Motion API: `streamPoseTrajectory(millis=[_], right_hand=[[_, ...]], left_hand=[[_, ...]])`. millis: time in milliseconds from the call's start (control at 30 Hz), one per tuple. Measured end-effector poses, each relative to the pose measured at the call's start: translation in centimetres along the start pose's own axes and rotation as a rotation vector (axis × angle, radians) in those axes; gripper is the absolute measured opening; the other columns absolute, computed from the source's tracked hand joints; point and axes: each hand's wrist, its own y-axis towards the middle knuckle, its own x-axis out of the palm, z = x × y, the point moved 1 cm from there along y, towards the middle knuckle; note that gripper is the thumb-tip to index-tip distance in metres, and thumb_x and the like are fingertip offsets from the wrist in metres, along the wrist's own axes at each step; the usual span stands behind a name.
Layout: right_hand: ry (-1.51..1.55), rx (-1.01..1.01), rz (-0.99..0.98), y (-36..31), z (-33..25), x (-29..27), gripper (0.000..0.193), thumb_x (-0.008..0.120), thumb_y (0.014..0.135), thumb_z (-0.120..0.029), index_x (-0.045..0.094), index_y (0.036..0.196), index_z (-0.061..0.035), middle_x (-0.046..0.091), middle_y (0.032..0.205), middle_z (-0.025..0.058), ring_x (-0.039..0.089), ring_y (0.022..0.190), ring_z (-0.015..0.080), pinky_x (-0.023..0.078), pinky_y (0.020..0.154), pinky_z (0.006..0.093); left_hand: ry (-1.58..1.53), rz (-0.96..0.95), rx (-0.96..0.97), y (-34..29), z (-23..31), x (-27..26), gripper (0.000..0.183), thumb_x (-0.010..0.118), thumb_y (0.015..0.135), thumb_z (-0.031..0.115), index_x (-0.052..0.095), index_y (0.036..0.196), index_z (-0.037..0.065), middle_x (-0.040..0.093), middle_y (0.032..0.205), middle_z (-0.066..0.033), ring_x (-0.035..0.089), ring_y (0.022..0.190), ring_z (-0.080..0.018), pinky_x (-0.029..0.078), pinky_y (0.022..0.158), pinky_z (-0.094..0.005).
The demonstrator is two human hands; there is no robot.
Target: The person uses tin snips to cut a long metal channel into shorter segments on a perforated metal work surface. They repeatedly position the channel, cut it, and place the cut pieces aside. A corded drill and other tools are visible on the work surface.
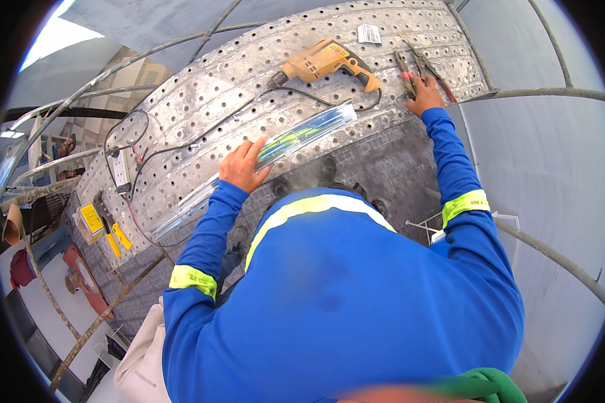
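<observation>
My left hand [245, 166] is closed over a long, shiny metal strip [309, 136] that lies slantwise along the near edge of a perforated metal platform [208, 101]. The strip mirrors the yellow-green band of my clothing. At the far right, my right hand [426, 96] has its fingers bent round the handles of pliers [403, 67] with red grips. Right beside them lies a second plier-like tool [431, 67] with red handles, its jaws pointing away. Between the hands, beyond the strip, a yellow corded drill [329, 60] rests on its side.
The drill's black cable [202, 138] runs left to a white power strip [121, 170]. A yellow box [91, 218], a hammer-like tool [102, 207] and a yellow cutter [121, 235] sit at the left end. A small label [369, 33] lies far back. Scaffold pipes [544, 94] surround the platform.
</observation>
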Motion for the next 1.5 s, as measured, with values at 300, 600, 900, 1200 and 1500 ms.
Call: streamPoseTrajectory(millis=[300,600,900,1200,1500], right_hand=[[-0.286,0.071,0.004,0.4,-1.6,0.4,0.081,0.075,0.078,-0.033,0.046,0.152,-0.016,0.032,0.164,0.0073,0.035,0.148,0.0308,0.042,0.111,0.0556],[-0.216,-0.016,0.025,2.8,-3.2,0.6,0.06,0.074,0.075,-0.032,0.063,0.129,-0.0089,0.06,0.136,0.0111,0.053,0.132,0.0309,0.04,0.111,0.0463],[0.723,-0.226,0.154,0.6,-1.4,1.3,0.057,0.062,0.09,-0.022,0.055,0.142,-0.0006,0.066,0.124,0.0174,0.068,0.101,0.0243,0.057,0.078,0.0364],[1.386,0.006,-0.501,-13.8,-7.1,0.5,0.053,0.052,0.103,-0.023,0.048,0.149,0.0036,0.065,0.114,0.0096,0.067,0.088,0.0142,0.053,0.058,0.0245],[1.497,0.087,-0.417,-15.5,-9.4,0.6,0.046,0.053,0.103,-0.022,0.055,0.146,-0.0037,0.068,0.092,0.009,0.057,0.06,0.0083,0.046,0.05,0.0216]], left_hand=[[-0.014,0.078,0.089,-0.4,0.3,-0.2,0.062,0.085,0.077,0.028,0.064,0.135,0.018,0.059,0.086,-0.0014,0.065,0.072,-0.0189,0.054,0.066,-0.035],[-0.018,0.067,0.07,-0.2,-0.1,-0.5,0.062,0.085,0.079,0.028,0.062,0.135,0.016,0.059,0.087,-0.0024,0.066,0.073,-0.019,0.055,0.065,-0.0348],[0.032,0.032,0.034,-0.1,-0.5,0.1,0.067,0.086,0.076,0.033,0.06,0.136,0.015,0.063,0.099,-0.0054,0.068,0.083,-0.025,0.056,0.073,-0.0384],[0.033,0.047,0.078,-0.3,-0.5,0.7,0.062,0.085,0.078,0.033,0.061,0.132,0.012,0.064,0.098,-0.0077,0.068,0.085,-0.0279,0.056,0.073,-0.039],[0.049,0.086,0.098,0.0,-0.7,0.7,0.061,0.085,0.078,0.033,0.062,0.131,0.013,0.064,0.101,-0.0078,0.068,0.084,-0.0289,0.056,0.074,-0.0394]])
